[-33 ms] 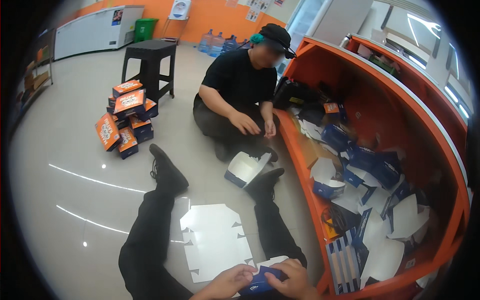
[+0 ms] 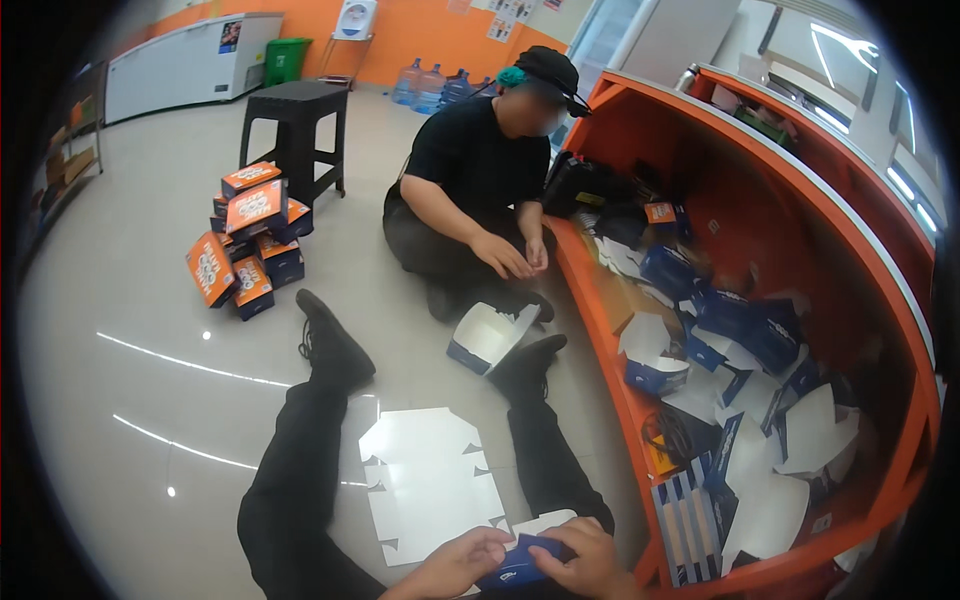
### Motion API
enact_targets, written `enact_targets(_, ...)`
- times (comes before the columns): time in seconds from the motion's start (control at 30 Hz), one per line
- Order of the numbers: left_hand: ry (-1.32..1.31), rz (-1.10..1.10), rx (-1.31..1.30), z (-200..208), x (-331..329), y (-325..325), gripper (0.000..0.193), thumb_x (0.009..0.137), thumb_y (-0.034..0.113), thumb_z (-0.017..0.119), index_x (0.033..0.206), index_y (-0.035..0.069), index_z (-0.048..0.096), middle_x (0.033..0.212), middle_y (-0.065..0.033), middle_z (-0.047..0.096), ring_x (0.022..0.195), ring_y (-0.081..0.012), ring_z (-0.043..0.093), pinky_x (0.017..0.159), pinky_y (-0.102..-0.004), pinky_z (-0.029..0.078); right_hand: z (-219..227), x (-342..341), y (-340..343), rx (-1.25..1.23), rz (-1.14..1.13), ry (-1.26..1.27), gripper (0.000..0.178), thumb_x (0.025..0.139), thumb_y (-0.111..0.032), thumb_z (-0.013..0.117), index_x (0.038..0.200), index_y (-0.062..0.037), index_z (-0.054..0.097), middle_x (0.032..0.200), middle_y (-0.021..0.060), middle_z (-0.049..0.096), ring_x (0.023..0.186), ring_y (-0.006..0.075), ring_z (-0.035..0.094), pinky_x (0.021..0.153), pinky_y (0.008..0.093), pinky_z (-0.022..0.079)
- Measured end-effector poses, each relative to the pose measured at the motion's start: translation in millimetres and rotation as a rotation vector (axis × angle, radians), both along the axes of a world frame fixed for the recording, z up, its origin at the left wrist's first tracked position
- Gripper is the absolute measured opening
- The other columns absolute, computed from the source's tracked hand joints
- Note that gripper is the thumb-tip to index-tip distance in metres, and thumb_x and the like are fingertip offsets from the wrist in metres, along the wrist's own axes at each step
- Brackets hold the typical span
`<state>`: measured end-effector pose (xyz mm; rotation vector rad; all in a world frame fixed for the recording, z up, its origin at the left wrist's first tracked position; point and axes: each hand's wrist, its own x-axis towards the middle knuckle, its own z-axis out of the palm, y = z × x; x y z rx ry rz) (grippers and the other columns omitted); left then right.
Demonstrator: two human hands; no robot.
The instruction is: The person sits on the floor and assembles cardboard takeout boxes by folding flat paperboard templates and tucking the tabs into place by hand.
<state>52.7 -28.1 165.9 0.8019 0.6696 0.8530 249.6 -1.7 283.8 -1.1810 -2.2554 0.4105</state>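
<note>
The left hand [image 2: 462, 566] and right hand [image 2: 588, 562] both grasp a partly folded blue box [image 2: 516, 564], low beside the right leg [image 2: 552, 460]. A flat white cardboard sheet [image 2: 432, 485] lies on the floor [image 2: 190, 370] just beyond them; an open box [image 2: 486, 336] sits by the right shoe [image 2: 530, 370].

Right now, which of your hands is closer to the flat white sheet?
Left. The left hand is by the near edge of the sheet, at the left side of the blue carton; the right hand is farther right, at the carton's right side.
</note>
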Motion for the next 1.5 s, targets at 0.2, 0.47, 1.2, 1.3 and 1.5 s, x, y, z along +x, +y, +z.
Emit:
enact_targets(0.2,-0.063,0.056,0.026,-2.5,8.3,-15.2,0.041,0.098,0.014,0.062,0.135,0.003,0.052,0.105,-0.0047,0.062,0.095,-0.0141,0.059,0.082,-0.0258,0.048,17.8,11.3,5.5,-0.176,0.290,-0.043,0.018,0.077,-0.014,0.081,0.093,-0.0084,0.076,0.088,0.0100,0.068,0.082,0.0292,0.065,0.078,0.0372,0.048)
enact_targets(0.47,0.133,0.122,0.117,72.0,-5.4,-27.1,0.041,0.093,0.012,0.066,0.133,0.007,0.056,0.094,-0.0042,0.065,0.075,-0.0155,0.061,0.066,-0.0261,0.048,17.9,38.4,2.1,-0.183,0.335,-0.013,0.019,0.082,-0.019,0.078,0.097,-0.0070,0.076,0.082,0.0098,0.071,0.077,0.0270,0.067,0.076,0.0364,0.049)
enact_targets(1.2,1.220,0.208,0.622,92.8,-20.7,-118.0,0.022,0.082,0.025,0.079,0.096,0.007,0.076,0.090,-0.0141,0.074,0.080,-0.0327,0.071,0.072,-0.0392,0.056,-7.8,12.8,-79.2,-0.226,0.437,0.038,0.015,0.089,-0.020,0.068,0.094,-0.0079,0.073,0.084,0.0130,0.070,0.083,0.0353,0.066,0.080,0.0470,0.045)
enact_targets(1.3,1.197,0.263,0.741,79.3,-4.4,-127.4,0.013,0.084,0.021,0.073,0.091,0.011,0.076,0.083,-0.0143,0.072,0.078,-0.0357,0.068,0.070,-0.0424,0.054,-7.6,10.7,-92.5,-0.232,0.396,0.002,0.015,0.089,-0.020,0.065,0.092,-0.0065,0.072,0.089,0.0146,0.071,0.086,0.0359,0.066,0.080,0.0488,0.043)
enact_targets(1.5,1.249,0.412,0.606,74.0,-22.0,-110.8,0.016,0.084,0.026,0.077,0.094,0.013,0.076,0.090,-0.0097,0.073,0.085,-0.0286,0.071,0.077,-0.0378,0.056,-13.1,12.9,-55.6,-0.220,0.370,0.057,0.015,0.088,-0.022,0.069,0.092,-0.0081,0.074,0.086,0.0144,0.072,0.086,0.0344,0.067,0.087,0.0439,0.045)
